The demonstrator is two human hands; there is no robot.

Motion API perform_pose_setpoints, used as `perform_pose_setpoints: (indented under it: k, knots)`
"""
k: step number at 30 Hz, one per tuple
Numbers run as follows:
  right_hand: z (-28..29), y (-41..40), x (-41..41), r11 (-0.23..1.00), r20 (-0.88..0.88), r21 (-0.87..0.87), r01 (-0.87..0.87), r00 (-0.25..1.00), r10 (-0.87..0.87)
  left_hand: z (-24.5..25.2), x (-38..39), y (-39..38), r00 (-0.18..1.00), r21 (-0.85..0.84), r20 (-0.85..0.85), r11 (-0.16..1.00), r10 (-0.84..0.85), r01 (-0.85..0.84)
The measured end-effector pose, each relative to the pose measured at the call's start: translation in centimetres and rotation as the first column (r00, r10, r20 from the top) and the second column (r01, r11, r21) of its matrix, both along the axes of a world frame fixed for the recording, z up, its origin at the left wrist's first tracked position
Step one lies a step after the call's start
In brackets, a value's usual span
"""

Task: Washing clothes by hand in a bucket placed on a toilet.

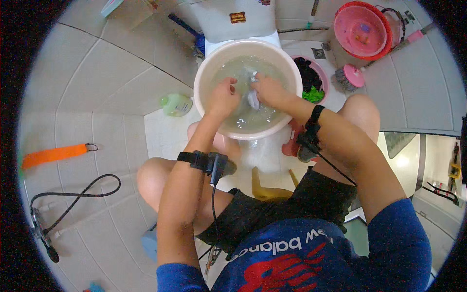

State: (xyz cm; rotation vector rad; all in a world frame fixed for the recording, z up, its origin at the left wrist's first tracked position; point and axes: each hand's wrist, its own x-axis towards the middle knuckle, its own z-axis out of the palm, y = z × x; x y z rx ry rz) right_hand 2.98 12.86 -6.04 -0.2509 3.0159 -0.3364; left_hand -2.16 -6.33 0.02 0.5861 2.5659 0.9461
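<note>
A large pale plastic basin of cloudy water stands before me, in front of a toilet. Over its right half, my right hand grips a wet white cloth, which hangs down into the water. My left hand is over the left half of the water, a short way from the cloth, with its fingers bent and apart and nothing seen between them. Part of the cloth lies under the water, so its full shape is hidden.
Right of the basin, a pink tub holds dark and green cloths beside a pink-backed brush. Pink and red basins hang at the upper right. A green plastic bottle stands left. A toilet is behind; a yellow stool is beneath me.
</note>
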Motion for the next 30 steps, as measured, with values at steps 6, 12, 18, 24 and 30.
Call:
perform_pose_setpoints:
  k: [6, 12, 18, 24, 30]
  knots:
    - [4.2, 0.5, -3.3, 0.696, 0.254, -0.677, 0.240, 0.963, -0.086, 0.6, 1.6, 0.6, 0.997, 0.047, 0.066, 0.998, -0.034, 0.031]
    - [8.3, -0.5, -1.2, 0.604, 0.298, -0.753, 0.262, 0.954, -0.042, -0.9, 0.0, 0.4, 0.970, 0.377, 0.241, 0.923, -0.015, -0.080]
    - [7.6, 1.5, -0.8, 0.600, 0.133, -0.794, 0.100, 0.991, 0.012, 1.3, 1.1, 1.5, 0.900, 0.421, 0.436, 0.886, -0.008, -0.196]
    - [9.1, 1.7, -1.0, 0.509, 0.414, -0.776, 0.372, 0.910, -0.034, 1.2, -0.9, 0.1, 0.777, 0.330, 0.627, 0.882, 0.061, -0.336]
    - [7.3, 4.2, -2.1, 0.667, 0.213, -0.680, 0.304, 0.953, -0.216, 1.3, -1.7, -0.7, 0.859, 0.272, 0.449, 0.878, 0.246, -0.394]
